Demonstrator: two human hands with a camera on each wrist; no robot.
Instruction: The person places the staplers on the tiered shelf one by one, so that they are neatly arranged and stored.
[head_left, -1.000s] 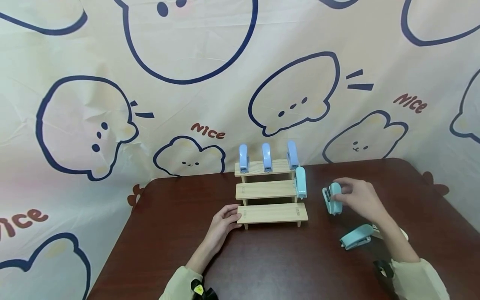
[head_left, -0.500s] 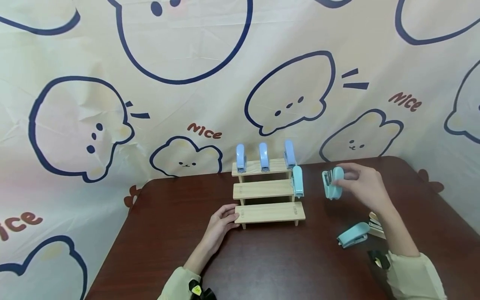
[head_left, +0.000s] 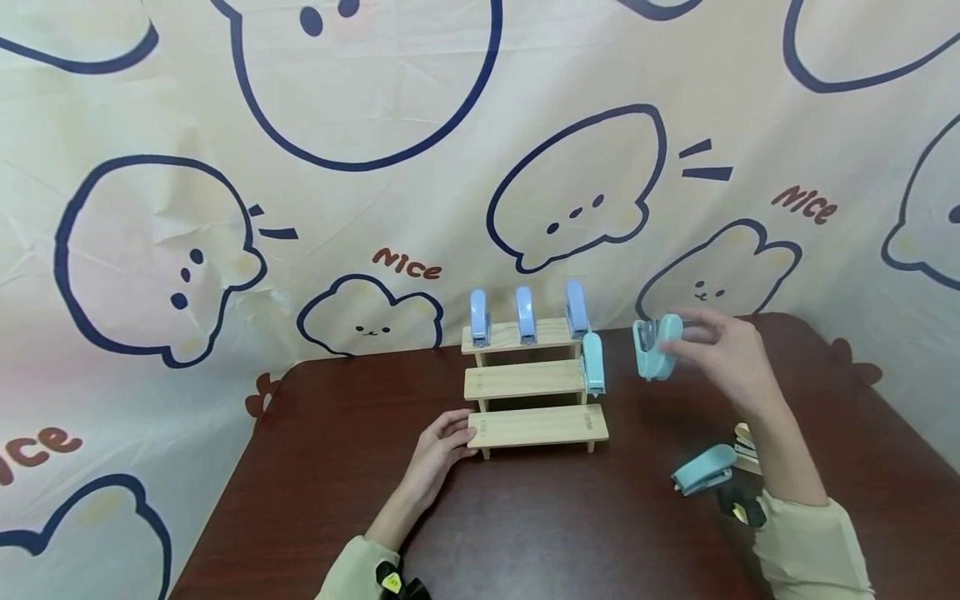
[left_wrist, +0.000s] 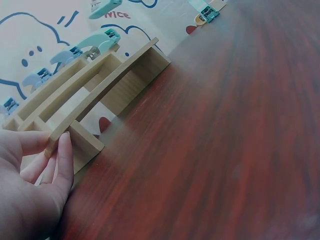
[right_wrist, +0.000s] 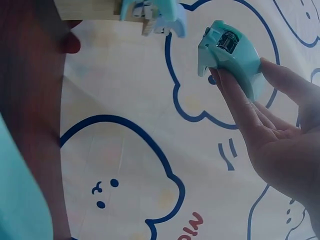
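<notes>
My right hand (head_left: 726,354) pinches a teal stapler (head_left: 657,347) between thumb and fingers, held up off the table to the right of a wooden three-step rack (head_left: 538,426). In the right wrist view the same stapler (right_wrist: 235,57) shows its rounded body against the patterned backdrop. My left hand (head_left: 438,457) grips the left end of the rack's lowest step, thumb and fingers on either side of the board (left_wrist: 60,125) in the left wrist view. Blue staplers (head_left: 526,315) stand in a row on the top step. Another teal stapler (head_left: 593,364) sits at the middle step's right end.
On the table (head_left: 570,517) at right lies a further teal stapler (head_left: 705,469). Beside it, a cream-coloured stapler (head_left: 746,448) is partly covered by my right forearm. A cloth backdrop (head_left: 360,217) with cartoon outlines hangs behind the table.
My right hand has lifted the teal stapler off the table, raising it upward and slightly to the left. The left hand stays on the rack, and the head view has shifted slightly.
</notes>
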